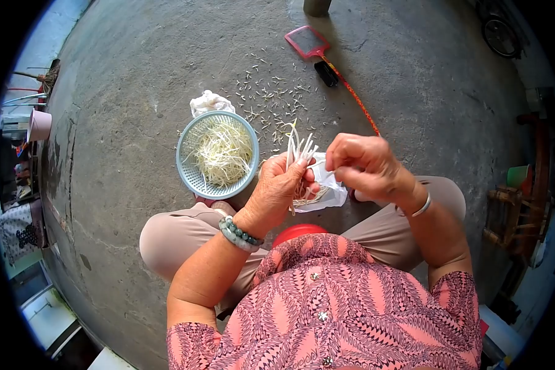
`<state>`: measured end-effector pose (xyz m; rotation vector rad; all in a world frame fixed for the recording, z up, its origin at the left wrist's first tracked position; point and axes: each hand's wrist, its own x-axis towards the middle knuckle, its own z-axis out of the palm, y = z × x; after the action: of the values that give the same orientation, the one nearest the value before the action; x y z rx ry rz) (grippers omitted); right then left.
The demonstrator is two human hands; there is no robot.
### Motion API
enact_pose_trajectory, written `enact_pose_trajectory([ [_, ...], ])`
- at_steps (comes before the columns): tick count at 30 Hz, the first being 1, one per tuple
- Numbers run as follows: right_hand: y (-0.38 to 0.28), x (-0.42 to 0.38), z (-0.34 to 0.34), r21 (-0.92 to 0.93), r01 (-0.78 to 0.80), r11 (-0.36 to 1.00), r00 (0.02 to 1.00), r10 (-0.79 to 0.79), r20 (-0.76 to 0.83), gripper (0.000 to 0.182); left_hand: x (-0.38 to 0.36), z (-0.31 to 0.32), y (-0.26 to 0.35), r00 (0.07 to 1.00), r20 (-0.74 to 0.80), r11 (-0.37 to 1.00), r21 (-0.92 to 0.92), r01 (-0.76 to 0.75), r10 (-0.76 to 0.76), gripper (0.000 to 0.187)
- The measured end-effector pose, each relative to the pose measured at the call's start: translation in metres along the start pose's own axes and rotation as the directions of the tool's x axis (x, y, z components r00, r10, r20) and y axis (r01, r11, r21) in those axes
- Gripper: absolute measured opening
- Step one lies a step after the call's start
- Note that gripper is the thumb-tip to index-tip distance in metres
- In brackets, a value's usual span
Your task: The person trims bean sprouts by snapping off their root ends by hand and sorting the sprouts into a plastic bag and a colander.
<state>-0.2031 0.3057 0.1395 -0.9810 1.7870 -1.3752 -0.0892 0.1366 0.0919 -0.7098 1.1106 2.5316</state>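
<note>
A small bunch of bean sprouts [298,148] is gripped between the thumb and fingers of my left hand [279,186], pale stems pointing up and away from me. Just to its right, my right hand [369,163] is raised with fingers curled in a pinch. Whether anything is between those fingertips is too small to see. Below the hands lies an open white plastic bag [335,196] with more sprouts in it, partly covered by my left hand. Left of my hands, a blue-grey plastic colander [185,168] holds a heap of sprouts [224,154].
Sprout ends [276,95] are scattered over the concrete floor ahead. A crumpled white bag [211,103] touches the colander's far side. A pink fly swatter [307,42] and a black object [326,73] lie beyond. Part of a red stool [299,232] shows between my legs.
</note>
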Motion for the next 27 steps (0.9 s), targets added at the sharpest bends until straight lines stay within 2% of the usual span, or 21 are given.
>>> enact_pose_trajectory([
  [2,0.01,0.005,0.015,-0.239,0.29,0.927,0.938,-0.325,-0.123,0.011,-0.003,0.005,0.001,1.0,0.023,1.0,-0.021,-0.005,0.006,0.019],
  [5,0.016,0.005,0.025,-0.494,0.338,0.801,0.882,-0.452,-0.129,0.012,-0.003,0.004,0.0,0.999,0.041,1.0,-0.002,-0.018,0.018,0.018],
  [7,0.018,0.006,0.028,-0.588,0.372,0.718,0.846,-0.524,-0.105,0.011,-0.003,0.002,0.0,0.998,0.063,1.0,0.006,-0.021,0.021,0.017],
  [10,0.013,0.004,0.029,-0.639,0.351,0.684,0.858,-0.508,-0.073,0.012,-0.004,0.0,0.001,0.995,0.102,1.0,0.016,-0.02,0.019,0.016],
  [13,0.002,0.007,0.024,-0.721,0.362,0.591,0.849,-0.529,-0.007,0.011,-0.004,0.001,0.002,0.993,0.116,0.997,0.07,-0.031,0.023,0.016],
  [16,0.005,0.011,0.009,-0.766,0.263,0.586,0.806,-0.569,-0.159,0.012,-0.005,0.004,0.002,0.992,0.12,0.991,0.126,-0.05,0.035,0.018],
  [18,0.003,0.012,-0.004,-0.827,0.121,0.549,0.855,-0.48,-0.194,0.014,-0.005,0.004,0.0,0.99,0.129,0.978,0.193,-0.082,0.058,0.019],
  [20,0.017,0.015,-0.005,-0.785,0.124,0.606,0.815,-0.514,-0.268,0.011,-0.005,0.004,-0.002,0.991,0.117,0.958,0.269,-0.1,0.071,0.02],
  [23,0.001,0.013,0.008,-0.665,0.209,0.717,0.878,-0.437,-0.195,0.018,-0.004,0.006,-0.002,0.986,0.132,0.93,0.339,-0.143,0.104,0.019],
  [24,0.004,0.012,0.011,-0.648,0.259,0.716,0.89,-0.438,-0.128,0.022,-0.005,0.006,-0.002,0.983,0.14,0.921,0.356,-0.158,0.115,0.019],
  [27,0.016,0.01,0.018,-0.642,0.298,0.706,0.889,-0.45,-0.082,0.019,-0.004,0.008,-0.002,0.982,0.155,0.895,0.415,-0.162,0.106,0.018],
])
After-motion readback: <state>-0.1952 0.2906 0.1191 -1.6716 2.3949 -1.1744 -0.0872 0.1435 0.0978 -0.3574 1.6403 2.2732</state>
